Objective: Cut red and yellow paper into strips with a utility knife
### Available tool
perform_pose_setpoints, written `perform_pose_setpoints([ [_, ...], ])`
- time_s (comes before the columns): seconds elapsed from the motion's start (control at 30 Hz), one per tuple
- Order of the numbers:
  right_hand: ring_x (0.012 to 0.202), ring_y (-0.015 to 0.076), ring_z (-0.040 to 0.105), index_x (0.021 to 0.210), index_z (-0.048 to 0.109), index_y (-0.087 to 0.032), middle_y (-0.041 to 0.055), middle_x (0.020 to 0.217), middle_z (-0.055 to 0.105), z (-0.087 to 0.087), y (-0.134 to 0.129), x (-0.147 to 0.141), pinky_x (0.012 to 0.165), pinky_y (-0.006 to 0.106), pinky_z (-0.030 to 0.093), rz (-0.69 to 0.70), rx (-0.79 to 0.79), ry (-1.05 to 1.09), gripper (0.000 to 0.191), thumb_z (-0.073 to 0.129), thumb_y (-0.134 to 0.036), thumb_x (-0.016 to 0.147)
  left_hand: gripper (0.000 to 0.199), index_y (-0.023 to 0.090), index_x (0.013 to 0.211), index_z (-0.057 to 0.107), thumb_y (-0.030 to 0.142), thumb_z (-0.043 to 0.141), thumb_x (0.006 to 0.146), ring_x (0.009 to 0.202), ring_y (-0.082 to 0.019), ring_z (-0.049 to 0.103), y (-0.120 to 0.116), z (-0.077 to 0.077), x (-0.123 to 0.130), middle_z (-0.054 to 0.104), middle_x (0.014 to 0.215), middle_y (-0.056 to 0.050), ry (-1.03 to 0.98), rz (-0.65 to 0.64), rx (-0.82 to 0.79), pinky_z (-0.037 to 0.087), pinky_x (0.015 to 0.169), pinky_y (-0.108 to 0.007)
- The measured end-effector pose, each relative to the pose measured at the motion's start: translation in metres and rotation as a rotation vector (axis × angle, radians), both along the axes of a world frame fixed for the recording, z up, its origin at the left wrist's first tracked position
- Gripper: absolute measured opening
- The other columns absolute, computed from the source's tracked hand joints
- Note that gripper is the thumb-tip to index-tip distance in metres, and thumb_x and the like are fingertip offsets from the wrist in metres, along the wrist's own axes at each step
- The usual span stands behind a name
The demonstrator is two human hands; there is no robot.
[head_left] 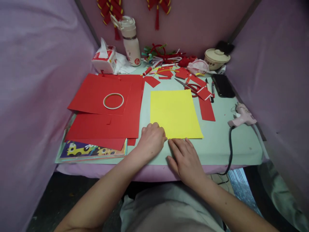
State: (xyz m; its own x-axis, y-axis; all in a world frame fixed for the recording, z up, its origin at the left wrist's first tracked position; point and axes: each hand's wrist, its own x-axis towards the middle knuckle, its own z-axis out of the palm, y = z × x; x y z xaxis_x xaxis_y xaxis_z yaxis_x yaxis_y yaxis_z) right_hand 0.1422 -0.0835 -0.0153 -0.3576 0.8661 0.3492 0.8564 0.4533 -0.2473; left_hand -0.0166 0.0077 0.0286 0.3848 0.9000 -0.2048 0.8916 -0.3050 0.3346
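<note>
Lead: State the item and its position.
Inspector: Yellow sheet point(175, 111), lying on the table point(241, 141) directly before the person. Its near edge is set back from the table's front edge.

Lead: Condition of the grip?
Inspector: Left hand point(152, 137): fingers curled, covering the sheet's near left corner. Whether thumb and finger pinch the paper cannot be determined. Right hand point(185, 158): fingers laid forward, tips at the near edge, thumb spread away. No pinch observed.

Lead: Step in hand?
Inspector: In my judgement, work on the near edge, either lining it up or pressing a crease. No finished fold is visible.

Lead: What does the next move call for?
Inspector: I judge a steady left hand at the corner and even pressure from the right fingers, run rightward along the edge.

Lead: Clearances?
Inspector: Left: a narrow bare strip, then the red sheets point(131, 125) with the tape ring point(104, 102) on top. Far right corner: the scissors point(180, 82) lie close by; contact cannot be confirmed. Right: a red strip point(207, 111) just beside the upper part. Nearer the front, the tabletop is bare as far as the glue gun point(242, 116) and its cable point(230, 148). Best room is there.
</note>
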Motion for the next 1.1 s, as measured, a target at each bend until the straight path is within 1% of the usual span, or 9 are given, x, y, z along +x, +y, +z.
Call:
perform_pose_setpoints([
  [0.13,0.120,0.0303,0.052,0.133,0.056,-0.006,0.0190,0.126,0.061,-0.005,0.001,-0.003,0.111,0.053,0.038,-0.017,0.027,-0.011,0.047,0.052,-0.033,0.096,0.012,0.019,0.085,0.068,0.026,0.060,0.091,0.098,-0.028,0.055,-0.001,-0.003,0.000,0.061,0.097,-0.008,-0.030,0.011,0.004,0.042,0.084,-0.042],
  [0.27,0.120,0.0306,0.052,0.134,0.056,-0.006,0.0185,0.126,0.061,-0.007,0.002,-0.005,0.112,0.053,0.037,-0.028,0.028,-0.030,0.048,0.052,-0.034,0.095,0.014,0.019,0.085,0.068,0.027,0.060,0.091,0.100,-0.028,0.055,-0.001,-0.004,-0.002,0.061,0.097,-0.008,-0.056,0.016,0.007,0.041,0.085,-0.043],
  [0.33,0.119,0.0303,0.052,0.133,0.057,-0.006,0.0179,0.126,0.061,-0.008,0.002,-0.006,0.113,0.052,0.036,-0.035,0.022,-0.035,0.048,0.053,-0.034,0.095,0.013,0.019,0.086,0.068,0.027,0.059,0.091,0.100,-0.027,0.055,-0.002,-0.002,-0.007,0.061,0.098,-0.007,-0.084,0.001,-0.003,0.041,0.087,-0.043],
  [0.47,0.119,0.0296,0.053,0.135,0.056,-0.008,0.0172,0.126,0.062,-0.009,0.002,-0.006,0.114,0.052,0.034,-0.041,0.012,-0.042,0.048,0.052,-0.035,0.095,0.012,0.019,0.095,0.068,0.029,0.064,0.090,0.105,-0.026,0.054,-0.005,0.003,-0.023,0.062,0.103,-0.006,-0.184,-0.065,-0.014,0.040,0.091,-0.041],
  [0.53,0.120,0.0296,0.053,0.136,0.055,-0.008,0.0174,0.127,0.061,-0.010,0.002,-0.005,0.114,0.053,0.033,-0.042,0.015,-0.048,0.048,0.052,-0.035,0.096,0.010,0.019,0.092,0.069,0.028,0.065,0.089,0.105,-0.025,0.053,-0.007,0.004,-0.030,0.061,0.103,-0.005,-0.195,-0.051,-0.008,0.040,0.090,-0.040],
  [0.6,0.121,0.0296,0.053,0.136,0.055,-0.008,0.0175,0.127,0.061,-0.010,0.001,-0.005,0.114,0.053,0.032,-0.044,0.020,-0.052,0.049,0.052,-0.035,0.096,0.009,0.019,0.086,0.069,0.026,0.064,0.089,0.102,-0.025,0.054,-0.009,0.002,-0.035,0.061,0.100,-0.005,-0.192,-0.010,0.003,0.040,0.087,-0.039],
  [0.73,0.120,0.0293,0.053,0.135,0.055,-0.008,0.0173,0.127,0.061,-0.011,0.001,-0.005,0.115,0.052,0.031,-0.046,0.024,-0.059,0.048,0.053,-0.035,0.095,0.013,0.019,0.084,0.069,0.025,0.060,0.091,0.097,-0.023,0.055,-0.011,-0.003,-0.037,0.061,0.096,-0.005,-0.217,0.030,0.030,0.040,0.086,-0.038],
  [0.87,0.120,0.0290,0.053,0.135,0.055,-0.009,0.0167,0.127,0.062,-0.010,0.001,-0.006,0.115,0.052,0.030,-0.048,0.020,-0.067,0.048,0.052,-0.036,0.095,0.016,0.019,0.083,0.069,0.028,0.058,0.091,0.099,-0.025,0.054,-0.012,-0.003,-0.035,0.060,0.098,-0.006,-0.173,0.068,0.035,0.039,0.086,-0.040],
  [1.1,0.120,0.0283,0.053,0.135,0.055,-0.010,0.0159,0.127,0.062,-0.008,0.001,-0.005,0.116,0.052,0.027,-0.049,-0.004,-0.073,0.048,0.052,-0.037,0.096,0.017,0.019,0.078,0.066,0.025,0.054,0.090,0.097,-0.026,0.054,-0.010,0.000,-0.033,0.060,0.097,-0.007,-0.082,0.086,0.034,0.040,0.083,-0.042],
])
